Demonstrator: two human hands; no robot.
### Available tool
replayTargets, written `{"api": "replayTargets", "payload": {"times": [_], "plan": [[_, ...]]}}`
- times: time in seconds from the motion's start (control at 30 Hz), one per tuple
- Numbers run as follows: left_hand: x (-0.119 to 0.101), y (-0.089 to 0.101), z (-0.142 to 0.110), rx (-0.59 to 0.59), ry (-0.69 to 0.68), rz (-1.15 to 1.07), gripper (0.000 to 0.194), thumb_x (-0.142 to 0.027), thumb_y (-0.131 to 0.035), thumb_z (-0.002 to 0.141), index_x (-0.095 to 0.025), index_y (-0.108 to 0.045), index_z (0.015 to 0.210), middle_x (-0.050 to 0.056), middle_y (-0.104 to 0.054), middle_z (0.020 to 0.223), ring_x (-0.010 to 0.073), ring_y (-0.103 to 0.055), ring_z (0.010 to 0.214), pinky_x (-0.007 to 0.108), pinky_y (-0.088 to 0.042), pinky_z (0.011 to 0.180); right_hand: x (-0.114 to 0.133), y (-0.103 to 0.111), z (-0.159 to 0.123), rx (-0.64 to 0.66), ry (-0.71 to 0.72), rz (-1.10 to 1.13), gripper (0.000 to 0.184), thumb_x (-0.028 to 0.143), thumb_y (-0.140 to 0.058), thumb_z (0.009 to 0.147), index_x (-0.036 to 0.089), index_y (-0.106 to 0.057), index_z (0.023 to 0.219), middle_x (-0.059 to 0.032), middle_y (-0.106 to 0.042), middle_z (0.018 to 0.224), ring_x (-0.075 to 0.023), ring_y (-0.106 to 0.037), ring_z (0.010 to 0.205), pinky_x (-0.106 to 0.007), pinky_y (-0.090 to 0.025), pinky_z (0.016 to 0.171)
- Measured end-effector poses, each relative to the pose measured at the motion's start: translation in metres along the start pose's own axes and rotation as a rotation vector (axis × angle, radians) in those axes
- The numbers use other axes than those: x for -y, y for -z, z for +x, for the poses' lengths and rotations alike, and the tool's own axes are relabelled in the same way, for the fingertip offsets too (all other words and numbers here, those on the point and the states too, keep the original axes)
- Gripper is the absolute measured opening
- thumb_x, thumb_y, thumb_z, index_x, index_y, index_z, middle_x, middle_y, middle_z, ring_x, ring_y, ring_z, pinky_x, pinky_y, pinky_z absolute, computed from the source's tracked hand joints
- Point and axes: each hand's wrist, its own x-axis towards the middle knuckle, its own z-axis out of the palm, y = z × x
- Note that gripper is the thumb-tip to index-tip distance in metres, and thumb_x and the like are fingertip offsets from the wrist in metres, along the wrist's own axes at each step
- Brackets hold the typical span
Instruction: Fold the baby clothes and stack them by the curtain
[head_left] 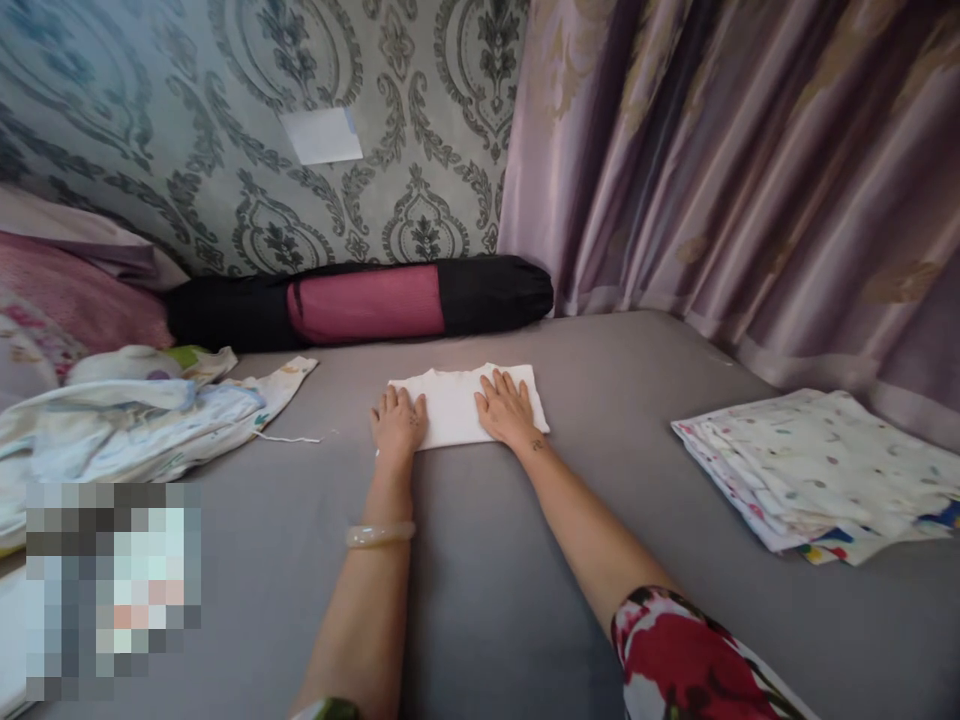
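A small folded white cloth (pixel 450 400) lies flat on the grey bed surface (pixel 495 560) in the middle of the view. My left hand (pixel 397 420) rests palm down on its left edge, fingers stretched flat. My right hand (pixel 508 408) presses flat on the cloth's right half, fingers spread. Neither hand grips anything. A pale bangle sits on my left wrist.
A stack of folded patterned cloths (pixel 817 470) lies at the right. A loose heap of light garments (pixel 127 420) is at the left. A black and pink rolled mat bag (pixel 360 300) lies along the wall. Curtains (pixel 735 170) hang at the back right.
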Motion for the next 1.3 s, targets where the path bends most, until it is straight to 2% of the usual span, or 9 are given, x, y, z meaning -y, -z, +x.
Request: {"api": "replayTargets", "payload": {"times": [0.17,0.33,0.53,0.7,0.77,0.97,1.1,1.23,1.3], "plan": [[0.002,-0.005,0.000,0.054,0.035,-0.024,0.064,-0.046,-0.021,0.095,-0.009,-0.039,0.144,0.015,-0.029,0.155,0.0339,-0.028,0.142,0.056,-0.023,0.113,0.000,-0.005,-0.002,0.000,0.001,-0.007,0.054,0.041,-0.027,0.099,0.018,-0.038,0.147,-0.0112,-0.029,0.156,-0.0269,-0.022,0.143,-0.049,-0.011,0.115],[0.001,0.002,0.000,0.073,0.039,-0.032,0.064,-0.046,-0.020,0.095,-0.009,-0.041,0.143,0.015,-0.030,0.155,0.0334,-0.027,0.142,0.057,-0.023,0.113,-0.005,0.005,0.003,0.052,-0.002,0.036,0.054,0.040,-0.023,0.100,0.017,-0.038,0.147,-0.0115,-0.029,0.156,-0.0264,-0.022,0.144,-0.048,-0.012,0.115],[0.005,0.010,0.000,-0.034,-0.034,-0.003,0.060,-0.040,-0.020,0.096,-0.010,-0.042,0.142,0.014,-0.036,0.152,0.0311,-0.021,0.145,0.059,-0.013,0.116,-0.028,0.015,0.006,-0.011,-0.134,0.009,0.058,0.039,-0.017,0.100,0.010,-0.034,0.148,-0.0144,-0.027,0.156,-0.0270,-0.018,0.145,-0.050,-0.011,0.115],[0.013,0.003,0.003,0.128,0.031,-0.029,0.064,-0.046,-0.018,0.095,-0.012,-0.036,0.146,0.014,-0.028,0.156,0.0322,-0.021,0.145,0.058,-0.016,0.116,-0.040,0.004,0.006,0.044,-0.166,-0.022,0.063,0.041,-0.018,0.100,0.004,-0.026,0.150,-0.0150,-0.023,0.157,-0.0261,-0.020,0.144,-0.045,-0.015,0.115],[0.015,0.001,0.004,0.154,0.052,-0.036,0.067,-0.049,-0.017,0.094,-0.012,-0.033,0.148,0.015,-0.027,0.156,0.0320,-0.021,0.145,0.058,-0.017,0.115,-0.041,0.001,0.006,0.045,-0.163,-0.025,0.064,0.041,-0.017,0.099,0.002,-0.025,0.150,-0.0152,-0.022,0.157,-0.0260,-0.019,0.144,-0.044,-0.016,0.116],[0.017,0.001,0.004,0.135,0.048,-0.039,0.066,-0.050,-0.017,0.094,-0.016,-0.035,0.147,0.014,-0.030,0.155,0.0321,-0.023,0.144,0.059,-0.018,0.115,-0.042,0.004,0.008,0.089,-0.162,-0.026,0.064,0.042,-0.016,0.099,0.004,-0.023,0.151,-0.0155,-0.020,0.158,-0.0255,-0.017,0.145,-0.045,-0.015,0.115],[0.012,0.006,0.003,0.095,0.025,-0.011,0.063,-0.048,-0.020,0.094,-0.013,-0.040,0.143,0.015,-0.030,0.155,0.0323,-0.021,0.145,0.060,-0.018,0.114,-0.037,0.011,0.009,0.064,-0.163,-0.028,0.062,0.042,-0.017,0.099,0.008,-0.028,0.150,-0.0152,-0.021,0.158,-0.0267,-0.015,0.145,-0.052,-0.009,0.115],[0.003,0.010,0.002,-0.038,-0.104,0.053,0.060,-0.043,-0.022,0.096,-0.009,-0.041,0.142,0.015,-0.030,0.155,0.0286,-0.017,0.146,0.055,-0.010,0.117,-0.022,0.013,0.009,-0.039,-0.031,-0.044,0.057,0.038,-0.021,0.100,0.013,-0.031,0.149,-0.0145,-0.019,0.159,-0.0266,-0.012,0.146,-0.049,-0.005,0.116],[0.000,0.008,0.002,-0.015,-0.114,0.053,0.061,-0.044,-0.021,0.096,-0.010,-0.040,0.143,0.015,-0.031,0.154,0.0279,-0.019,0.146,0.053,-0.011,0.118,-0.015,0.010,0.008,-0.019,0.000,-0.037,0.057,0.039,-0.022,0.100,0.015,-0.029,0.151,-0.0142,-0.020,0.159,-0.0271,-0.014,0.146,-0.048,-0.008,0.116]]}}
